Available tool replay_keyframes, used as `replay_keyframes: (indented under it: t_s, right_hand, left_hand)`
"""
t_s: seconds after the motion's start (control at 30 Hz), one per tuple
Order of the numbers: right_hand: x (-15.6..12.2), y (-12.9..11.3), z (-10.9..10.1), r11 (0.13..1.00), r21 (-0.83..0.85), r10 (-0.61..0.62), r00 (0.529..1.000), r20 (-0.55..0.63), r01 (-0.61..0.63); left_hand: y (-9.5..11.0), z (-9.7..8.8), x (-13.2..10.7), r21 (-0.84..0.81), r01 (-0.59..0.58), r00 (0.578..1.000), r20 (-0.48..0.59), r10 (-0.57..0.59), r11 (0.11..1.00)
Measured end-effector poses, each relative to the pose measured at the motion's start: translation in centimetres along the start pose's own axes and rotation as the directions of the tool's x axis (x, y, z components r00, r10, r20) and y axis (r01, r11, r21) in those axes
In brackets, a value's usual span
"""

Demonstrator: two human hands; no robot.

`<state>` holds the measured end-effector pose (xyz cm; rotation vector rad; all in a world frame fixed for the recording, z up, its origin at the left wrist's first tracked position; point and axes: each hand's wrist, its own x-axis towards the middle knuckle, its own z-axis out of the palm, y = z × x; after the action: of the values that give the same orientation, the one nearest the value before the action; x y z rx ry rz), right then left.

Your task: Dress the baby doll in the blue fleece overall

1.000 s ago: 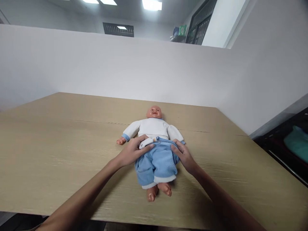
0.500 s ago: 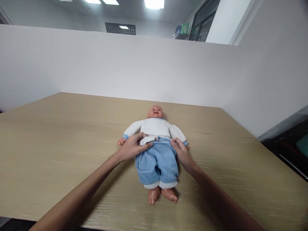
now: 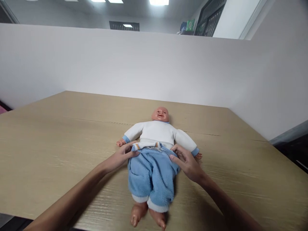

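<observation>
A baby doll (image 3: 157,130) lies on its back on a light wooden table (image 3: 60,138), head pointing away from me. It wears a white top with blue cuffs and fluffy blue trousers (image 3: 150,175); its bare feet stick out near the table's front edge. My left hand (image 3: 120,156) pinches the trousers' waistband at the doll's left-side hip in view. My right hand (image 3: 186,162) grips the waistband at the other hip, fingers curled into the fabric.
White partition walls stand behind and to the right of the table. A dark shelf or cabinet (image 3: 292,146) sits past the table's right edge. The table's front edge runs just below the doll's feet.
The doll has slid toward me, its legs lying longer and closer to the front edge. Both hands stayed at the waistband, the left one shifting from the belly to the hip.
</observation>
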<state>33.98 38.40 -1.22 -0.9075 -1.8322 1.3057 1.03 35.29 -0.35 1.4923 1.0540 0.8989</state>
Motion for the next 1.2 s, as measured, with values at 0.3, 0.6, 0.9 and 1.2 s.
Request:
replay_keyframes:
  t_s: [0.3, 0.6, 0.9, 1.2]
  right_hand:
    - [6.7, 3.7, -1.2, 0.992, 0.09, 0.117, 0.928, -0.353, -0.09]
    - [4.3, 5.1, 0.2, 0.902, 0.409, 0.224, 0.959, -0.174, -0.137]
    - [4.0, 4.4, 1.3, 0.677, 0.703, 0.503, 0.834, -0.226, -0.218]
    - [3.9, 2.3, -1.6, 0.996, 0.069, 0.068, 0.971, -0.229, -0.054]
  left_hand:
    - [1.6, -1.5, 6.1, 0.011, -0.043, 0.999, -0.013, 0.044, 0.999]
    - [-3.5, -2.6, 5.2, -0.197, 0.112, 0.993, 0.052, -0.103, 0.974]
    - [-4.3, -0.5, 4.7, -0.534, 0.173, 0.983, 0.149, -0.109, 0.827]
    - [0.2, -0.4, 5.4, 0.006, -0.14, 0.984, -0.106, 0.14, 0.99]
